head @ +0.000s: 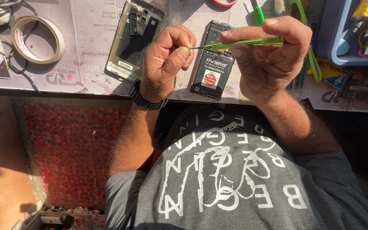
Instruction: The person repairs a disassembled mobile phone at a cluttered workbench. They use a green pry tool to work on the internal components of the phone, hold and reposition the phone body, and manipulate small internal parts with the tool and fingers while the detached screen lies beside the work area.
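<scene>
My right hand [269, 59] grips a slim green screwdriver [252, 41] held level, its metal tip pointing left. My left hand [165, 64], with a black band at the wrist, pinches at that tip with thumb and forefinger; anything tiny between them is too small to see. Below the hands an opened phone with a black battery [211, 74] lies on the bench. A detached phone back frame [133, 38] lies to the left of it.
A roll of tape [37, 40] and a cable lie at the left. A blue tray [333, 47] with glue tubes stands at the right, green tools [314, 68] beside it. The bench edge [64, 91] runs across; red patterned cloth [73, 149] hangs below.
</scene>
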A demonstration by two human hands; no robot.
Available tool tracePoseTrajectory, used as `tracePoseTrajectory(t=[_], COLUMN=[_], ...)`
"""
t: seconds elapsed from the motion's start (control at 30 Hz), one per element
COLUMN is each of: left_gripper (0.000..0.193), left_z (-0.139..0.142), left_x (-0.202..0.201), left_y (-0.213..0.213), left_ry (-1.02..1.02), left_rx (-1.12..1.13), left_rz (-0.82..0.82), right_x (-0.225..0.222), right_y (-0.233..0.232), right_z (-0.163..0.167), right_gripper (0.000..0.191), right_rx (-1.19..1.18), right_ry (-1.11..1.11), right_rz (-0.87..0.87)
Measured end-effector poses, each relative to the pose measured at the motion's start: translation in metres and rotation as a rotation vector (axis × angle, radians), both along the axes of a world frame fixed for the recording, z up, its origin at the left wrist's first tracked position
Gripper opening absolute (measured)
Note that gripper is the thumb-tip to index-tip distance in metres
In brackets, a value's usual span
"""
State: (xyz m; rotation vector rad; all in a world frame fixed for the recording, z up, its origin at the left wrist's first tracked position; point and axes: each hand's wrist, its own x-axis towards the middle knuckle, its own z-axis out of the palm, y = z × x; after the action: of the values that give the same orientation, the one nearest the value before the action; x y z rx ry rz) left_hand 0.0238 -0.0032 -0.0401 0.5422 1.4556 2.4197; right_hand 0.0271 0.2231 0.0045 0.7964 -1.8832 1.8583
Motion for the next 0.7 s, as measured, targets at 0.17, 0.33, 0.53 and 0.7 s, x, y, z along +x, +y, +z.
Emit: tracePoseTrajectory(t=[0.17, 0.33, 0.53, 0.7], left_gripper=[0.007, 0.008, 0.018, 0.01], left_z=[-0.004, -0.004, 0.006, 0.017], left_x=[0.001, 0.0, 0.003, 0.015], left_y=[0.0, 0.002, 0.006, 0.008], left_ry=[0.02, 0.022, 0.064, 0.462], left_rx=[-0.044, -0.079, -0.183, -0.87], left_rz=[0.026, 0.042, 0.164, 0.384], right_x=[0.001, 0.002, -0.004, -0.005], right_y=[0.001, 0.003, 0.013, 0.025], right_z=[-0.003, 0.0, 0.006, 0.009], right_gripper=[0.048, 0.05, 0.048, 0.047], right_rx=[-0.008, 0.007, 0.085, 0.36], right_ry=[-0.021, -0.058, -0.033, 0.06], right_rz=[-0.023, -0.011, 0.029, 0.062])
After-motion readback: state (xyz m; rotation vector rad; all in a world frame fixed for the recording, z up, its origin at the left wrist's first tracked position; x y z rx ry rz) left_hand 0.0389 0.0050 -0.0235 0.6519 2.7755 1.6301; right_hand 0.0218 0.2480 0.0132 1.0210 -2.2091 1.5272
